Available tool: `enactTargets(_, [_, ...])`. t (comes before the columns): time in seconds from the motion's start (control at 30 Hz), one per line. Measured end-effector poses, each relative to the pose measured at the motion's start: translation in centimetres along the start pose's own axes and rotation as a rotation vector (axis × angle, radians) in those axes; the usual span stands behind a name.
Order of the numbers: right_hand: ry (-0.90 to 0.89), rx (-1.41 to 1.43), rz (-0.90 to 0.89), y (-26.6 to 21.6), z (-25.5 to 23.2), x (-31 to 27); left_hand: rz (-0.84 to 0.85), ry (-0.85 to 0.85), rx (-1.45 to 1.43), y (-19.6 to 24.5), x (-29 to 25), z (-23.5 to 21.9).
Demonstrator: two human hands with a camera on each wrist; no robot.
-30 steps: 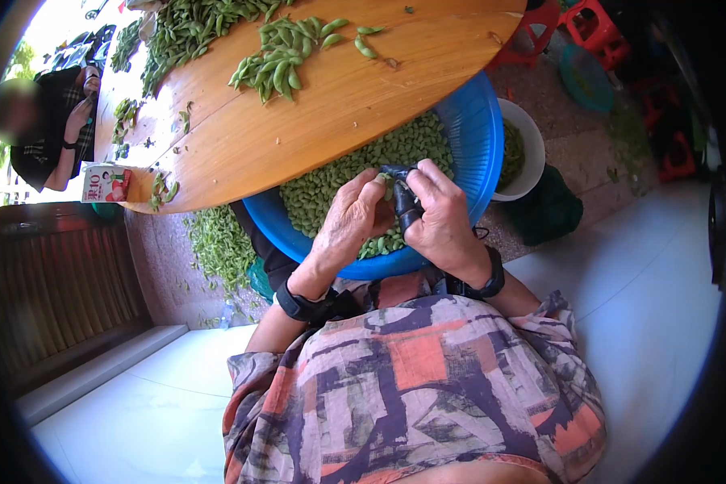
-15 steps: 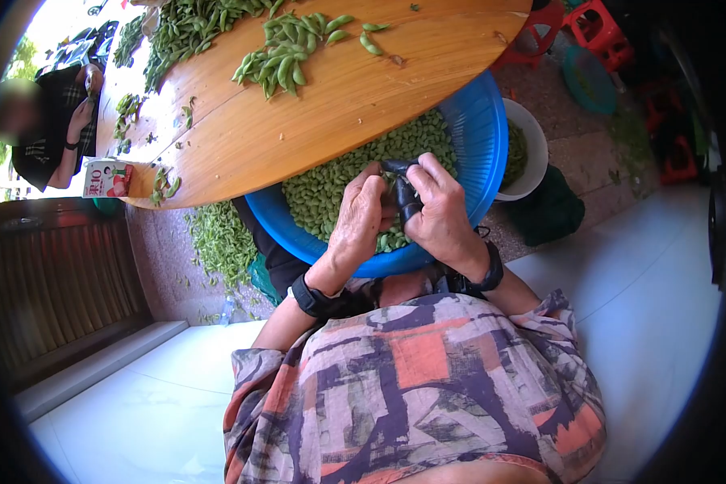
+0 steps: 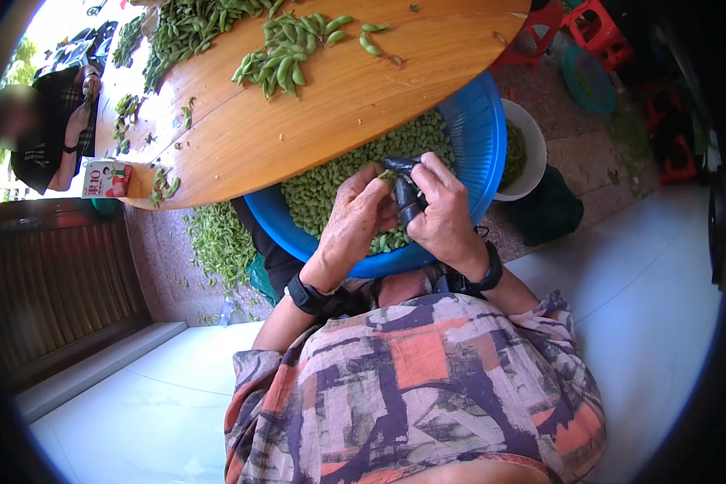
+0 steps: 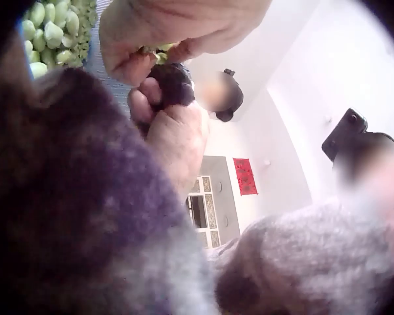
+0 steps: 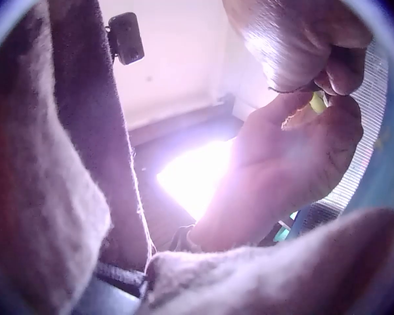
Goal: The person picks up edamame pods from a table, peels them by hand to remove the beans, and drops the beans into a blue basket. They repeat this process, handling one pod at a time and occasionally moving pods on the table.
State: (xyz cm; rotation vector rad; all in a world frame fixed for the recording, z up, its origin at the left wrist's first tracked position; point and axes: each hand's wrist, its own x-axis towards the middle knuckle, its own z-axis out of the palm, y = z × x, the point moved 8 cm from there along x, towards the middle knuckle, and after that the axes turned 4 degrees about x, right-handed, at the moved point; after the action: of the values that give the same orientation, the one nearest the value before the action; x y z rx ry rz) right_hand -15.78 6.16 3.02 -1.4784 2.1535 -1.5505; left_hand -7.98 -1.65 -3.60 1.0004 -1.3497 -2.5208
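Note:
Over the blue basin (image 3: 486,153), both hands meet at a green soybean pod (image 3: 388,175). My left hand (image 3: 350,216) pinches the pod between thumb and fingers. Black coverings wrap the thumb and index finger of my right hand (image 3: 445,211), which grips the pod from the other side. Shelled green soybeans (image 3: 323,198) fill much of the basin below. In the left wrist view a bit of the pod (image 4: 160,58) shows between the fingertips, beside the black finger covering (image 4: 173,83). The right wrist view shows only a small green part of it (image 5: 317,102).
A wooden table (image 3: 315,121) overhangs the basin, bearing heaps of unshelled pods (image 3: 278,52) and a drink carton (image 3: 106,178). A white bucket (image 3: 535,153) stands right of the basin. Pods (image 3: 218,242) cover the floor at left. Another person (image 3: 52,133) sits across the table.
The pod, mostly hidden half a second ago, shows again between the fingertips. My left hand has shifted and turned slightly; the right stays nearly in place.

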Motion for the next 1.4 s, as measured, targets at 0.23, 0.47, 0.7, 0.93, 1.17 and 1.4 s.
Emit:
enactTargets(0.23, [-0.004, 0.067, -0.007, -0.1, -0.4, 0.1, 0.019, -0.096, -0.232, -0.6, 0.7, 0.1])
enactTargets(0.47, [0.197, -0.027, -0.09, 0.0, -6.6, 0.3, 0.209, -0.256, 0.387, 1.7, -0.2, 0.3])
enactTargets(0.7, [0.425, -0.425, 0.361, 7.5, -17.4, -1.7, 0.967, 0.011, 1.321, 14.6, -1.6, 6.0])
enactTargets(0.93, [0.375, -0.37, 0.392, 9.0, -16.7, -3.1, 1.391, 0.322, 1.642, 18.3, 6.1, 6.4])
enactTargets(1.17, [0.382, -0.351, 0.395, 8.8, -16.3, -3.1, 1.127, 0.208, 1.77, 17.1, 4.8, 4.9])
enactTargets(1.4, [0.344, -0.274, 0.303, 6.6, -13.7, -1.6, 0.914, 0.304, 1.637, 16.8, 1.7, 0.3])
